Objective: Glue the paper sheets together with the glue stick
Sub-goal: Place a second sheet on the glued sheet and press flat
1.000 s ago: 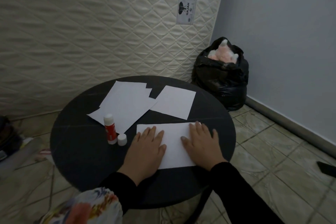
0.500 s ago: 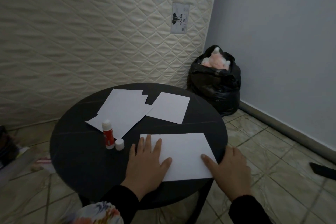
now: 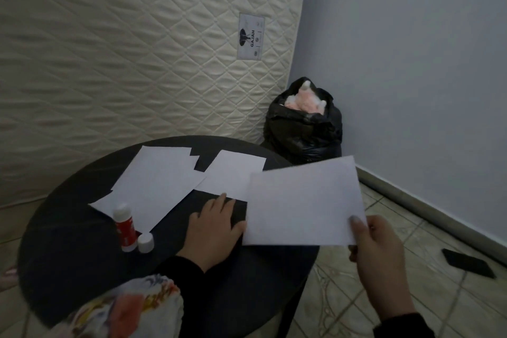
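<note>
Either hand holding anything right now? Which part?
Right hand pinches the white paper sheet at its near right corner. Left hand rests flat on the round black table, holding nothing.

Right hand [image 3: 380, 258] pinches paper sheet [image 3: 303, 204] corner, lifted – left hand [image 3: 215, 229] flat on table [image 3: 68, 250]

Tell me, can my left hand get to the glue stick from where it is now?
Probably yes. The left hand rests flat on the bare table, holding nothing, and the glue stick stands upright just to its left with its cap beside it. Only open tabletop lies between them.
</note>
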